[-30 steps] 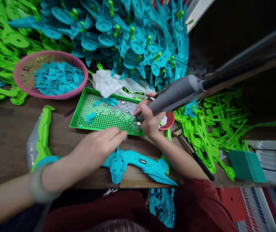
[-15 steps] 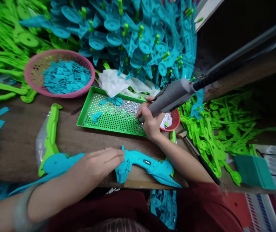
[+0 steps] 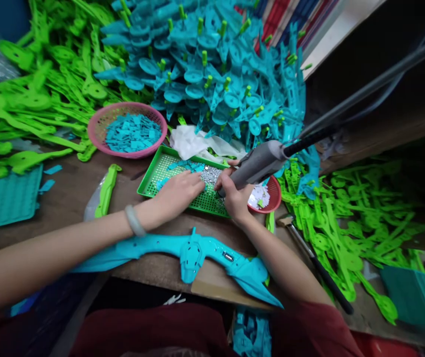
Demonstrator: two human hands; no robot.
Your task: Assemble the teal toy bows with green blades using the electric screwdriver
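Right hand (image 3: 238, 199): grip wrapped round grey tool (image 3: 260, 159) | left hand (image 3: 178, 195): over green tray (image 3: 156, 172), can't judge grip (seen from above)

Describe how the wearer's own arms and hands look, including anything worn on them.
Both the left hand and the right hand are ungloved. A smooth, rounded, pale grey-green bangle circles the left wrist; the right wrist shows none. Dark red sleeves leave both forearms bare.
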